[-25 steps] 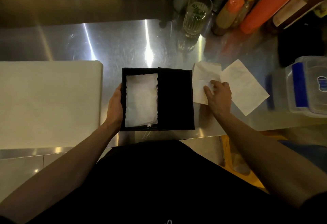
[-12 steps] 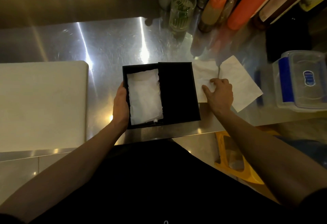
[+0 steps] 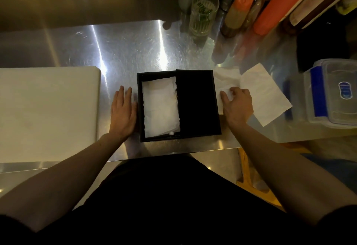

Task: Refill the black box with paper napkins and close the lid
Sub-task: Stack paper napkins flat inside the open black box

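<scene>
Right hand (image 3: 236,105) is down on the loose paper napkins (image 3: 266,94) just right of the black box (image 3: 142,109), fingers curled and pinching at the edge of one near the thumb, though it hasn't lifted anything clear of the table (image 3: 125,51) yet. Left hand (image 3: 122,112) is flat and spread, palm down on the table right beside the box's left wall, holding nothing; can't tell if it's actually touching the wall.

The box sits at the near edge of the table, dead centre in front of the person. Its lid (image 3: 197,103) is slid over the right half, so only the left half is open, and there's already a white napkin stack (image 3: 160,107) showing in there.

If it were me: get the thumb properly under the whole loose bunch, not just the top sheet, square it up, then push the lid further open before dropping it in, because that gap looks tight. I'd brace the box with the left hand so it doesn't skate on the steel.

Counts, as far as I can see:
- 1 black box, 1 lid
- 2 hands
- loose napkins: at least 2 sheets, maybe more overlapped
- 1 stack in the box, sheet count unreadable
- 1 white board (image 3: 46,113) on the left
- 1 glass (image 3: 203,12)
- 1 clear plastic container (image 3: 332,94)
- several sauce bottles (image 3: 239,10) at the back, partly cut off
</scene>
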`<state>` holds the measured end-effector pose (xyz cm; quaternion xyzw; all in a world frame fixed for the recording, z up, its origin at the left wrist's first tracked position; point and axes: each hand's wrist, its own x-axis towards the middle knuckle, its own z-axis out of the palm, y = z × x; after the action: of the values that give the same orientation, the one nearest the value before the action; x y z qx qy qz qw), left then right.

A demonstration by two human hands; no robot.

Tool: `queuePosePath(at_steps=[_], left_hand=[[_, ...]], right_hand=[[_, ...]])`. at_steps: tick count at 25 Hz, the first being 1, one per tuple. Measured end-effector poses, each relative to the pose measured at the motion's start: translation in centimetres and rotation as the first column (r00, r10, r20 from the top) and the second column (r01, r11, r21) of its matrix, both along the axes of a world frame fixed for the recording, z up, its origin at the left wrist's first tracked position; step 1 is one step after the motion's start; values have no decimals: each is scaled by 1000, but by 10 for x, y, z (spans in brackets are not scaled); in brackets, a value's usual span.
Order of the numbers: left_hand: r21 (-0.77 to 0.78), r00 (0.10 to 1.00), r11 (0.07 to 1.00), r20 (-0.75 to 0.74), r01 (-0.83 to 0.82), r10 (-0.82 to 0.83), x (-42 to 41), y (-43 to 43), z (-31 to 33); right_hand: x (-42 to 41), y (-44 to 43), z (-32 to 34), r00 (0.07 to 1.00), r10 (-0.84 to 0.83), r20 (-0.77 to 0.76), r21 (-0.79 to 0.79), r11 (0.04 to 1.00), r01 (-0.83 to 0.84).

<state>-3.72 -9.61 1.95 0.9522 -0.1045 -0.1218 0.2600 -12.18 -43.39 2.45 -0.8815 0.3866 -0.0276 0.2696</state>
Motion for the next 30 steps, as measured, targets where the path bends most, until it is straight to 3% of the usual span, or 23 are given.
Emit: queuePosePath(at_steps=[4, 7, 16, 22, 27, 30], left_hand=[[279, 987, 947, -87, 156, -137, 0, 12, -17], [354, 978, 912, -86, 209, -191, -4, 17, -21], [330, 979, 922, -75, 202, -188, -2, 18, -28], [307, 983, 934, -54, 185, -177, -3, 15, -28], [288, 974, 931, -33, 225, -226, 1, 26, -23], [276, 969, 929, -31, 246, -247, 2, 30, -24]], right_hand=[[6, 0, 2, 1000, 3, -30, -56, 998, -5], [8, -2, 2, 999, 0, -49, -60, 998, -3], [-3, 11, 36, 955, -108, 275, -4, 994, 113], [1, 52, 90, 866, -39, 498, 48, 999, 18], [10, 114, 122, 867, 23, 498, 113, 989, -92], [15, 145, 114, 907, 29, 419, 181, 977, -114]])
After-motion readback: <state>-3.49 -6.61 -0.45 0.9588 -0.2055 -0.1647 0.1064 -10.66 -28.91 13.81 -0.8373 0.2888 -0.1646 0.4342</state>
